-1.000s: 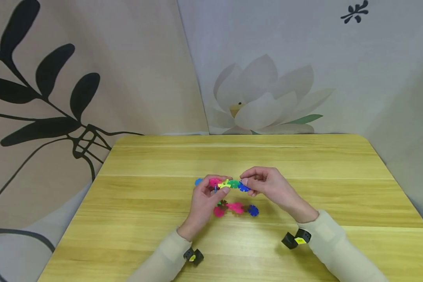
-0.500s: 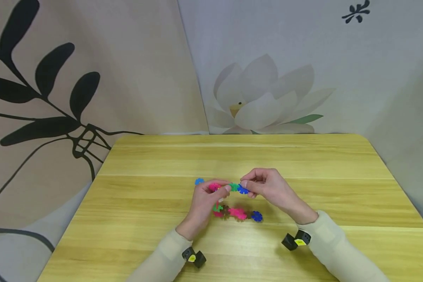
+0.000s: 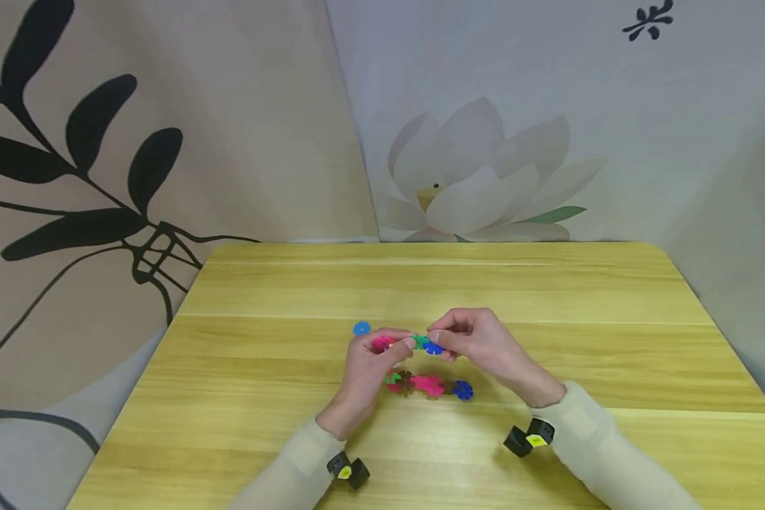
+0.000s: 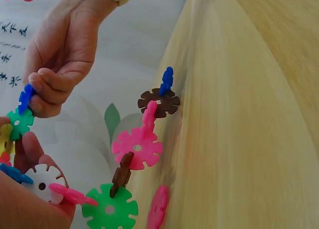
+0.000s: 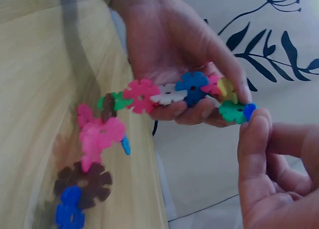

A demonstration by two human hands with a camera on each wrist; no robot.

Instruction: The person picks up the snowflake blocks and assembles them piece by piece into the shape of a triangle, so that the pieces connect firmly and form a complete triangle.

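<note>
A chain of slotted plastic snowflake discs, in several colours, hangs from my left hand (image 3: 366, 368). That hand's thumb and fingers grip it near the yellow disc (image 5: 228, 91) and the green disc (image 5: 230, 112). At the chain's upper end, my right hand (image 3: 484, 347) pinches a dark blue disc (image 3: 433, 349), which meets the green one edge to edge. Across the left palm run a white disc (image 5: 169, 95), a blue disc (image 5: 192, 87) and a pink disc (image 5: 141, 96). The lower run passes through brown and pink to another dark blue disc (image 4: 168, 80).
A loose light blue disc (image 3: 361, 328) lies on the wooden table (image 3: 261, 397) beyond the left hand. Another loose pink disc (image 4: 158, 207) is beside the chain's lower run. Behind the table stands a patterned backdrop (image 3: 261, 106).
Both hands have come slightly nearer the person, and the right has shifted a little left with the dark blue disc. The chain's lower run has swung nearer; the yellow disc is now mostly behind the left thumb.
</note>
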